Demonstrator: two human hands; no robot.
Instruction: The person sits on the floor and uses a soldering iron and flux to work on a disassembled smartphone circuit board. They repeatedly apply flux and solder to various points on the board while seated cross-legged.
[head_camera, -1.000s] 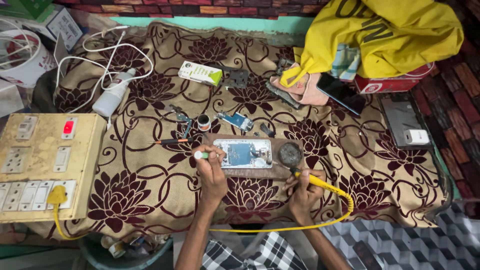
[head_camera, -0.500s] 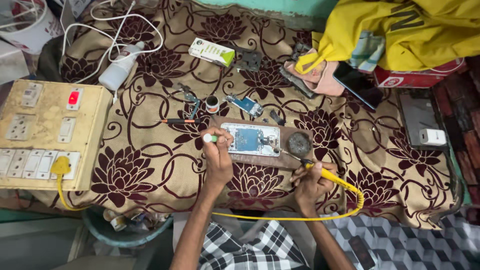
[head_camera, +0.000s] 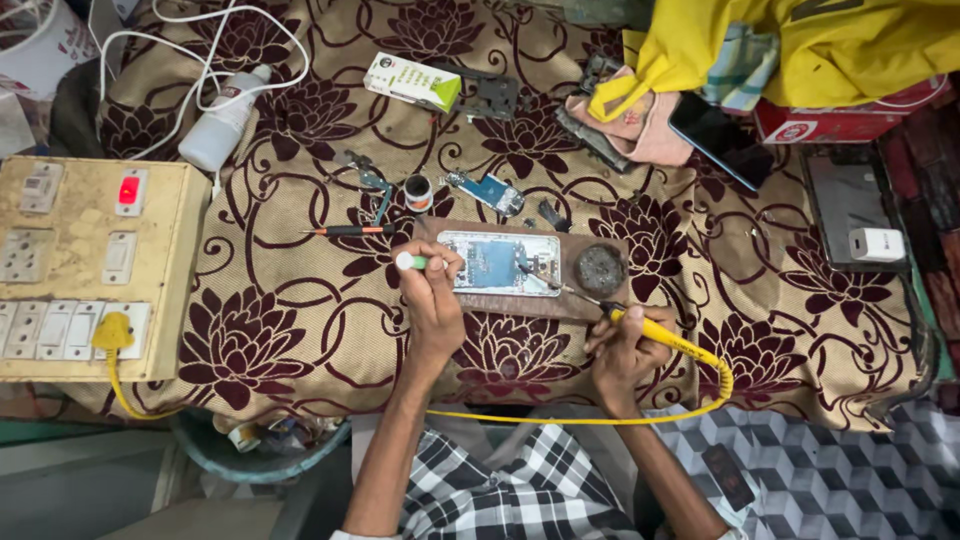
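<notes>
Yellow soldering iron (head_camera: 655, 332) gripped in our right hand (head_camera: 622, 352), tip now on the opened phone (head_camera: 498, 264) | left hand (head_camera: 432, 290) closed around a green-capped tool (head_camera: 408, 262), as before | phone lies on wooden board (head_camera: 590, 300), table centre.

a small green and white carton (head_camera: 412, 81) lies flat at the far middle of the patterned cloth. a red and white box (head_camera: 838, 122) sits at the far right, partly under yellow fabric. just near it a dark phone (head_camera: 715, 137) lies with its black screen up. a white plastic bottle (head_camera: 222, 121) with a label lies far left. a tablet-like device (head_camera: 850, 205) with a dark screen lies at the right edge.
</notes>
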